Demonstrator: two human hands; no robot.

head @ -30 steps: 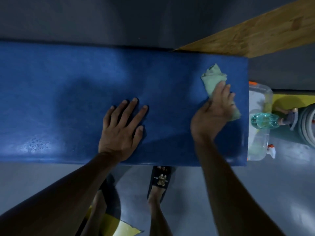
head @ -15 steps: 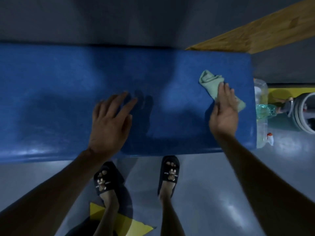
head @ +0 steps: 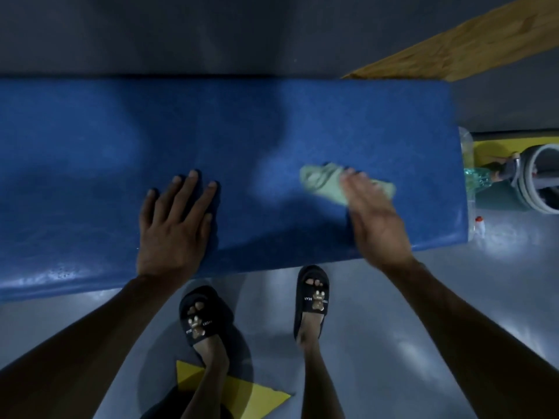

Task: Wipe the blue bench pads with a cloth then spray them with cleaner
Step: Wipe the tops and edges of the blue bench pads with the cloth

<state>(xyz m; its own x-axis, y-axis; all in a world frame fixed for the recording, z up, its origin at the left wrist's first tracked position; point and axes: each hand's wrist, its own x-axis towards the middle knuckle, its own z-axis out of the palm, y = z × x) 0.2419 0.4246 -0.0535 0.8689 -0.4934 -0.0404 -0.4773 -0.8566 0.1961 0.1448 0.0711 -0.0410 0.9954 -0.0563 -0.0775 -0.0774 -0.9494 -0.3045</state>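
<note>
A long blue bench pad (head: 121, 140) runs across the view from the left edge to its right end. My left hand (head: 175, 225) lies flat on the pad near its front edge, fingers spread and straight. My right hand (head: 378, 219) presses a crumpled pale green cloth (head: 320, 179) onto the pad with straight fingers; the cloth sticks out to the left and right of the fingers. A clear spray bottle (head: 472, 176) with greenish liquid stands just past the pad's right end, partly hidden by the pad.
Grey floor lies in front of the bench, with my two feet in black sandals (head: 311, 294) and a yellow floor marking (head: 242, 397). A wooden board (head: 472, 40) runs behind at the top right. A grey coiled object (head: 541, 179) sits on the right.
My right hand has slid the cloth leftward and toward the front of the pad, away from the right end. My left hand stays flat on the pad in about the same place.
</note>
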